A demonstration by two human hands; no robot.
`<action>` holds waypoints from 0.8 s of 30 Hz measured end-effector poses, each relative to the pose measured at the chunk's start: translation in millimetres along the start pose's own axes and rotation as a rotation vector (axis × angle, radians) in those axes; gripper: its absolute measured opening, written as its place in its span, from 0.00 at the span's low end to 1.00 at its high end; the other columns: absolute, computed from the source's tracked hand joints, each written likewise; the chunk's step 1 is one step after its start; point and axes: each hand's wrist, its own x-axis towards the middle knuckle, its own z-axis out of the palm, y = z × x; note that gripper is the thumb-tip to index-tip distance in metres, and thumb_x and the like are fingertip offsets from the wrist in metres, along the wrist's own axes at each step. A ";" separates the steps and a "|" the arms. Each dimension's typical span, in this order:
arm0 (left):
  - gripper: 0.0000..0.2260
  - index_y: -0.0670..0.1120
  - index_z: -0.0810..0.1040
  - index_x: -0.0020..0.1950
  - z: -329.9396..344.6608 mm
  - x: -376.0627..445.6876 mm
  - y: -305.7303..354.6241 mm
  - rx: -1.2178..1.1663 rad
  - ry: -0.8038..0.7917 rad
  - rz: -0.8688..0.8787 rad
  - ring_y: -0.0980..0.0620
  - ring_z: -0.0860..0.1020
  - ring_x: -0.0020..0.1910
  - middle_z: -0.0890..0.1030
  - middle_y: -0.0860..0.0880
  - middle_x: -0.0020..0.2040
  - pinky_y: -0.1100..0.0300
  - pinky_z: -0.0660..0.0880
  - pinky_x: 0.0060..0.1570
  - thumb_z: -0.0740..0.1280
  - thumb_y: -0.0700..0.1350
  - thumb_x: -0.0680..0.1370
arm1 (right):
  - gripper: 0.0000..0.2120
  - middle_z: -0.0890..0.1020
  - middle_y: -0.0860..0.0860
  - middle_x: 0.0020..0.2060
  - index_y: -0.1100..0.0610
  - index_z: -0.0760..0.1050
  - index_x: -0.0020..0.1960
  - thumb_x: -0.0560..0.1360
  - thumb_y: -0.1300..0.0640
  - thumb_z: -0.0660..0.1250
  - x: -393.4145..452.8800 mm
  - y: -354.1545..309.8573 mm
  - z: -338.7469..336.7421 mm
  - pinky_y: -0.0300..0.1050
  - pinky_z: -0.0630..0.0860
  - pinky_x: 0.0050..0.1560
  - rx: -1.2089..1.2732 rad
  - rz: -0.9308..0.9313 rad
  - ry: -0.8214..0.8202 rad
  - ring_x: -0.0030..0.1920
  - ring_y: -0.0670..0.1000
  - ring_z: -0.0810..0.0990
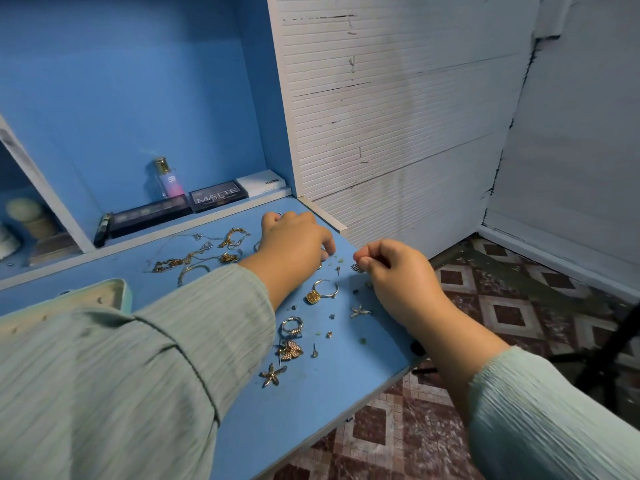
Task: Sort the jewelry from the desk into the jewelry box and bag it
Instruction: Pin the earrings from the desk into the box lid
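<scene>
Jewelry lies scattered on the blue desk (311, 403): gold chains (194, 254) at the back, a hoop with a gold charm (320, 291), a silver ring (292, 326), a butterfly piece (289, 349) and star-shaped earrings (272, 375). My left hand (294, 247) reaches over the desk with curled fingertips down among tiny pieces near the right edge; what it holds is hidden. My right hand (391, 268) pinches a small silver earring (356, 267) between thumb and fingers just above the desk. The open jewelry box (86, 296) sits at the left, partly hidden by my left sleeve.
A shelf ledge at the back carries a perfume bottle (166, 176), a black makeup palette (218, 195), a long dark case (149, 216) and a white box (261, 181). The desk's right edge drops to a patterned tile floor (502, 306). A white panelled wall (398, 116) stands behind.
</scene>
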 end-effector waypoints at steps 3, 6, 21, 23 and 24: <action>0.08 0.60 0.79 0.53 -2.4 4.4 0.7 0.015 -0.026 -0.006 0.51 0.67 0.60 0.71 0.56 0.49 0.52 0.54 0.61 0.64 0.48 0.79 | 0.08 0.75 0.39 0.35 0.49 0.74 0.44 0.78 0.59 0.61 -0.5 0.0 -0.1 0.28 0.65 0.29 0.011 0.007 -0.010 0.33 0.40 0.71; 0.07 0.60 0.79 0.50 -6.1 9.7 1.6 0.049 -0.057 -0.022 0.53 0.67 0.53 0.70 0.58 0.38 0.51 0.55 0.59 0.65 0.48 0.78 | 0.08 0.74 0.39 0.35 0.48 0.74 0.43 0.78 0.59 0.61 -1.2 -0.3 0.1 0.29 0.65 0.29 0.023 0.010 -0.015 0.33 0.39 0.71; 0.04 0.57 0.77 0.47 -5.7 18.1 1.9 0.093 -0.118 -0.053 0.53 0.66 0.55 0.77 0.58 0.42 0.53 0.54 0.53 0.64 0.48 0.78 | 0.09 0.75 0.38 0.36 0.47 0.73 0.44 0.78 0.59 0.60 -0.7 -0.3 1.0 0.34 0.66 0.34 0.008 0.005 -0.032 0.35 0.38 0.71; 0.05 0.57 0.76 0.47 -5.9 17.0 3.8 0.132 -0.116 -0.048 0.51 0.67 0.57 0.76 0.57 0.47 0.52 0.56 0.56 0.63 0.48 0.79 | 0.08 0.74 0.38 0.36 0.48 0.73 0.44 0.78 0.59 0.60 -1.0 -0.3 0.7 0.34 0.66 0.33 0.001 0.005 -0.036 0.34 0.38 0.71; 0.05 0.57 0.76 0.47 -5.9 16.2 4.7 0.136 -0.104 -0.049 0.51 0.67 0.57 0.76 0.56 0.48 0.51 0.56 0.57 0.62 0.47 0.79 | 0.08 0.74 0.38 0.36 0.48 0.73 0.44 0.79 0.59 0.60 -1.1 -0.3 0.5 0.34 0.65 0.33 -0.001 0.005 -0.039 0.34 0.38 0.71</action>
